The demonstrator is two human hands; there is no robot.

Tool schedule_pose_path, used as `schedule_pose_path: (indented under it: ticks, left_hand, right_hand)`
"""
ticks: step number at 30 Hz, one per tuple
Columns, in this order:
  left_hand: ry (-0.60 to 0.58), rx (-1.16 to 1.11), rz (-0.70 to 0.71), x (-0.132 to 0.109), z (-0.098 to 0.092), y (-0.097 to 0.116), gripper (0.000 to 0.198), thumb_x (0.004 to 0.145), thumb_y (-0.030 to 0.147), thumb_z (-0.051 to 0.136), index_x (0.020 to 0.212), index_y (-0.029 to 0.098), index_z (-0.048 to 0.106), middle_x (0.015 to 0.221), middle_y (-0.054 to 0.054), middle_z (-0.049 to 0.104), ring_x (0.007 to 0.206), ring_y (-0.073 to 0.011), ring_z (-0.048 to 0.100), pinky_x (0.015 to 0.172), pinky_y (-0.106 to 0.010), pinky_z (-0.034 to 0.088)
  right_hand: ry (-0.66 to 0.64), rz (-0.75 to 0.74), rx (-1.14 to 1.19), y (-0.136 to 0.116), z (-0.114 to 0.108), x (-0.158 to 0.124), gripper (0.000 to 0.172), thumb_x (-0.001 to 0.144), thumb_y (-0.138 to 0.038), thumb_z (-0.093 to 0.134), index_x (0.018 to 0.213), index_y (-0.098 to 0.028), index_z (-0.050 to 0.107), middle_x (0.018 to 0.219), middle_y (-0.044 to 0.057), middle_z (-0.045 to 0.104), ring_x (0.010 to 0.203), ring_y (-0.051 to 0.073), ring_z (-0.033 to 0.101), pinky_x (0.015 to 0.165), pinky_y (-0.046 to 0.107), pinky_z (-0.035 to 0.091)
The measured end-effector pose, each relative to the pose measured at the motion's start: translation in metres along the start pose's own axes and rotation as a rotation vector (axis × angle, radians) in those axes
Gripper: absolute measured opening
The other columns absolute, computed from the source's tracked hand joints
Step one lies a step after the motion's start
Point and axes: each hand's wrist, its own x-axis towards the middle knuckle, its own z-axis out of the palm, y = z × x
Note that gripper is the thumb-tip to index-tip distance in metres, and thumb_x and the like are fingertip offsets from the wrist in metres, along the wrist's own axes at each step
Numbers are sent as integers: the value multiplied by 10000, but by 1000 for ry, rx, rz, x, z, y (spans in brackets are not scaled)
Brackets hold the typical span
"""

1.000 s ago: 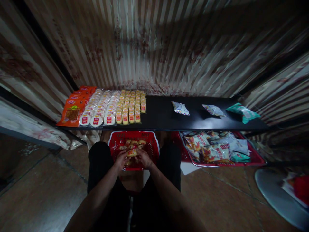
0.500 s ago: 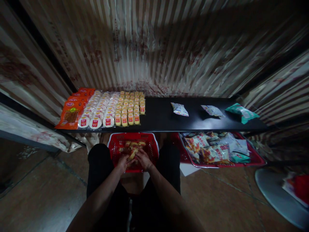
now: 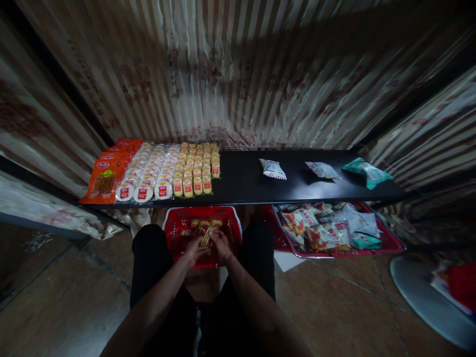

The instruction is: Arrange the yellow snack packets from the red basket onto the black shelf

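Between my knees stands a red basket [image 3: 232, 223] with several yellow wrapped snack cakes [image 3: 195, 224] in it. Inside it, my left hand [image 3: 195, 250] and my right hand [image 3: 221, 243] meet around one small yellow packaged cake [image 3: 207, 236], the fingers of both closed on it. On the black shelf [image 3: 238, 183] above, rows of the same yellow packs [image 3: 197, 171] stand close together. Left of them lie rows of round white packaged cakes [image 3: 143, 191], then orange snack bags [image 3: 102, 183] at the far left end.
Two white bags [image 3: 273, 169] and a green bag [image 3: 367, 172] lie spaced apart along the shelf's right half. A second red basket [image 3: 394, 244], full of snack bags, sits under the shelf's right side. A grey rounded object [image 3: 412, 292] stands at lower right.
The view has shifted slightly. Both hands stay in the basket, and the cake between them has been turned a little, with my left hand opening out beneath it.
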Motion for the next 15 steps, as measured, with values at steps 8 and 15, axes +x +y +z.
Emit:
schedule_pose_path:
  ticks: [8, 15]
  left_hand:
    - [-16, 17, -28, -2, 4, -2, 144, 880, 232, 574, 966, 127, 620, 736, -56, 685, 566, -135, 665, 610, -242, 560]
    - [-12, 31, -9, -1, 2, -5, 295, 877, 345, 597, 1075, 127, 613, 932, -107, 697, 653, -157, 680, 677, -285, 574]
  right_hand:
    - [-56, 33, 38, -4, 3, -5, 536, 406, -469, 864, 781, -212, 580, 700, -32, 660, 616, 131, 616, 611, 264, 490]
    - [-79, 18, -23, -8, 5, -8, 523, 420, -459, 859, 813, -201, 630, 734, -7, 682, 637, 139, 627, 632, 267, 497]
